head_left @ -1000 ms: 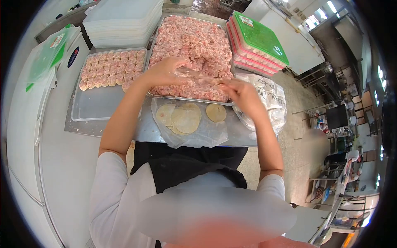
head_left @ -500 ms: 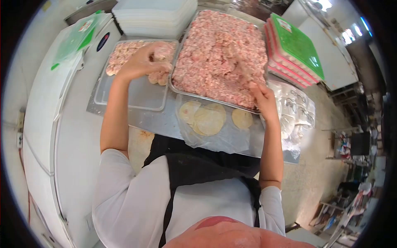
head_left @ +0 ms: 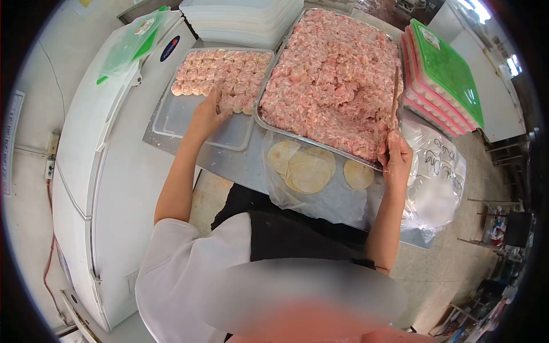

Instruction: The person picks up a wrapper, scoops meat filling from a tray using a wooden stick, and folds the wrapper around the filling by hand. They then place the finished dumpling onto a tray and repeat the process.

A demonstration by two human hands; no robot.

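My left hand (head_left: 207,117) is at the lower edge of the rows of small meat dumplings (head_left: 240,74) in a clear plastic tray (head_left: 186,117), thumb and fingers apart. My right hand (head_left: 396,153) is closed around a thin brown stick or spatula (head_left: 395,94), which points away from me over the right side of the meat. Pink minced meat (head_left: 326,74) fills a large metal tray, with a hollow at its right middle. Round pale wrappers (head_left: 310,170) lie on plastic in front of that tray, one of them (head_left: 358,174) apart at the right.
Stacked clear trays (head_left: 240,23) stand behind the dumplings. At the right are stacked boxes with a green lid (head_left: 446,74) and plastic-bagged packs (head_left: 432,171). A white freezer (head_left: 131,154) borders the metal table (head_left: 220,167) on the left.
My left hand has come down and away from the meat tray's edge, its fingers now lower over the dumplings. The stick in my right hand shows more upright. The view has shifted.
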